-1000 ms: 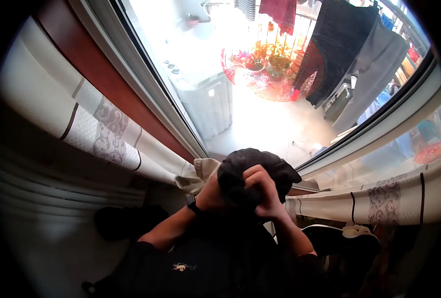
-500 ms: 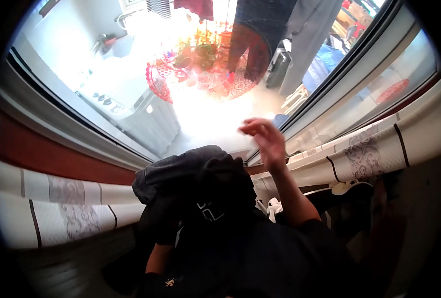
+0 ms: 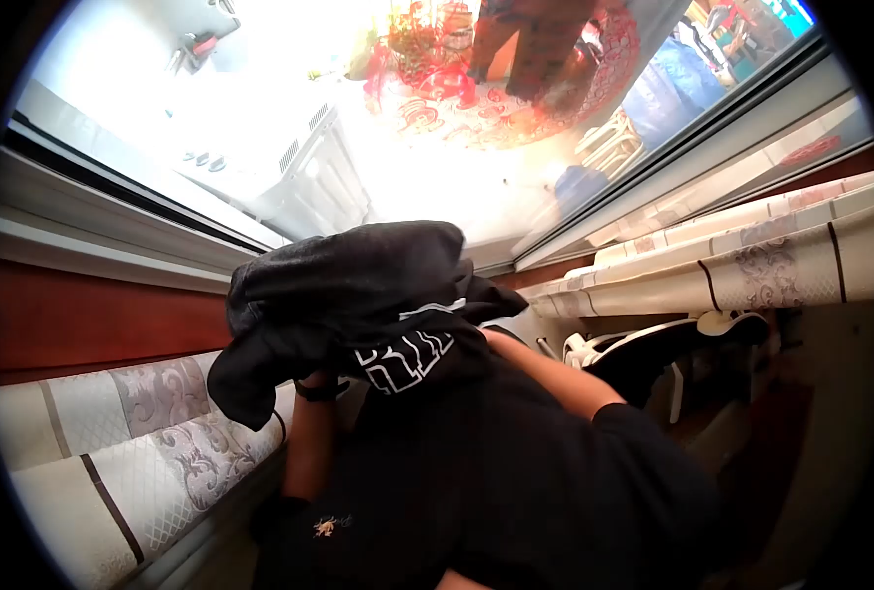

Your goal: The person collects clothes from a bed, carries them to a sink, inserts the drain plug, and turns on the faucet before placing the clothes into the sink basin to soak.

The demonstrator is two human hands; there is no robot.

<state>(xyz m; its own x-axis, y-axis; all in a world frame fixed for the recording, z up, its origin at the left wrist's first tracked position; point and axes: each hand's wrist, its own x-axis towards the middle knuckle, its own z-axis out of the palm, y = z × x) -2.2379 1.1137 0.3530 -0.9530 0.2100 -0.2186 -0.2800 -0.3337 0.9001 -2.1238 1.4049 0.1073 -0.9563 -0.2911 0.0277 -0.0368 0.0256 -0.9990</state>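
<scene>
A bundle of dark clothes, black and dark grey, lies heaped in front of my chest. White outlined lettering shows on a black garment on its near side. My left forearm, with a dark band at the wrist, goes up underneath the bundle. The left hand itself is hidden by the cloth. From the right, my right forearm reaches in to the bundle's near right side, where the cloth covers the hand. The fingers of both hands are out of sight.
Ahead is an open sliding-door frame. Beyond it stand a white appliance with knobs and a round table with a red lacy cover, overlooked by hanging dark trousers. Patterned curtains flank me; a black-and-white chair is at right.
My right hand, raised and apart from the bundle before, has come down to it and is now hidden. The bundle has shifted left and up in view, showing more lettering. The doorway looks nearer.
</scene>
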